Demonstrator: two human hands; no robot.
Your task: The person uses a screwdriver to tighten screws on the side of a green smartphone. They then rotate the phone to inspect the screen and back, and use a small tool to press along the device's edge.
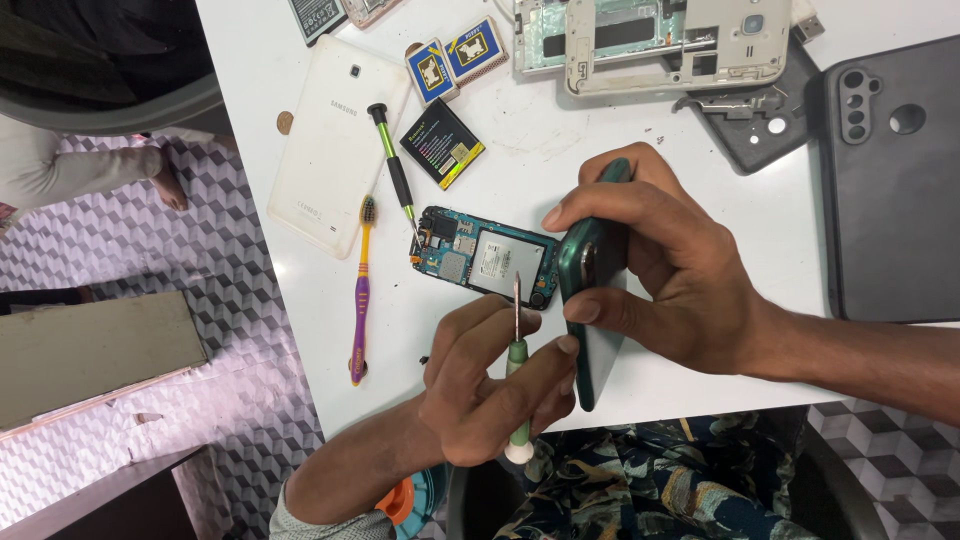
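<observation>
- Nearest the camera, the left hand [490, 385] pinches a small green-and-white screwdriver [517, 385] between thumb and fingers, blade pointing up and away toward the edge of the phone.
- Just beyond, the right hand [680, 270] clamps a dark green phone [590, 300] on its edge, thumb on one face, fingers wrapped over the other, held just above the white surface [700, 210].
- Risk, as I judge it: the phone stands on a narrow edge, so a hard push from the blade could make it twist out of the grip, or the tip could skid onto the right thumb.
- Just beside the blade lies a bare blue circuit board [485, 258]; a slip could scrape it.
- Farther off lie a second green screwdriver [393, 165], a purple-and-yellow toothbrush [362, 295], a white tablet back [335, 145] and a black battery [443, 143].
- At the far edge lie a stripped phone frame [680, 45] and dark back covers [890, 180].
</observation>
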